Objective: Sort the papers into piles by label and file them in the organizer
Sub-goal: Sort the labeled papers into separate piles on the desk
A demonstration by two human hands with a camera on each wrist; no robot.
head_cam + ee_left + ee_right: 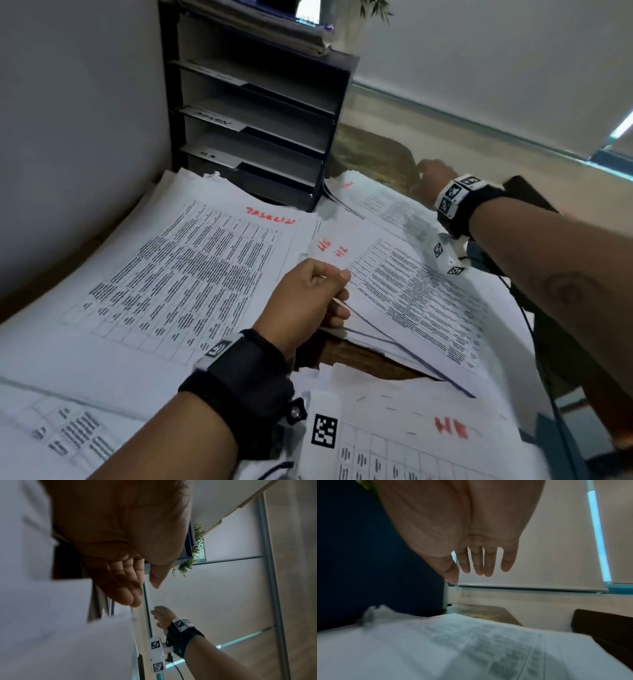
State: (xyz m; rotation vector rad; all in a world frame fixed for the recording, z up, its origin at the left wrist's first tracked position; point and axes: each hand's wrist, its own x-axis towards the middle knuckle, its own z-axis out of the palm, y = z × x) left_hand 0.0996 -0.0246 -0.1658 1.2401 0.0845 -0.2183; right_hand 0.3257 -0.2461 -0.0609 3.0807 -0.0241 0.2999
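Note:
Printed sheets lie in piles on the table. My left hand [342, 291] pinches the left edge of the top sheets of the middle pile [404, 291], marked HR in red, thumb on top and fingers beneath; the sheets are lifted slightly off those below. A large pile [191, 267] with a red label lies to its left. Another HR sheet [428, 435] lies nearest me. My right hand [433, 171] hovers past the far pile [376, 202], and in the right wrist view its fingers [481, 566] are straight and hold nothing. The black organizer [339, 113] stands behind, with labelled shelves.
A wall runs along the left of the table. Papers are stacked on top of the organizer [274, 31] beside a plant [375, 10]. A dark chair back [527, 195] and a black cable [534, 335] are at the right. Bare wood [363, 363] shows between the piles.

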